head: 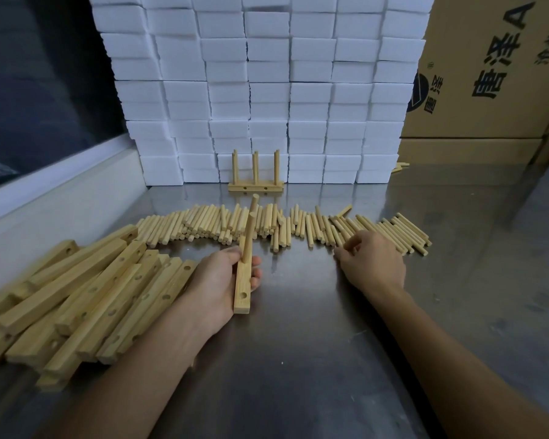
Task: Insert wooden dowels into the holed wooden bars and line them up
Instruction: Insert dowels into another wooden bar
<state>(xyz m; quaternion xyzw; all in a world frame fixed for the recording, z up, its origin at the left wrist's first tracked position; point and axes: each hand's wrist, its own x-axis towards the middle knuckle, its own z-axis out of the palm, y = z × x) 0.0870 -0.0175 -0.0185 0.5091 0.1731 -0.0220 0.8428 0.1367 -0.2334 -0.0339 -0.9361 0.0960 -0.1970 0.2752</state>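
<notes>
Our left hand [222, 280] gripped the bar [243, 282] mid-length on the table [298, 359], two dowels [249, 231] standing in it. Right hand [373, 261] was pinching at the loose dowels [390, 231]. Light, stiff stuff, probably rolls easily.

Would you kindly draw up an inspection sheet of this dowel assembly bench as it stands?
Surface: steel table, shiny, bare in front.
Job's things: held bar with two dowels upright and its near hole empty; finished bar with three dowels standing at the back; loose dowels in a row; unfilled bars heaped at the left.
Clutter: stray dowels by the carton.
Grippers: left hand grips the held bar; right hand reaches into the loose dowels, grasp unclear.
Cables: nothing seen.
Surroundings: white foam blocks stacked behind; cardboard carton at the right.
</notes>
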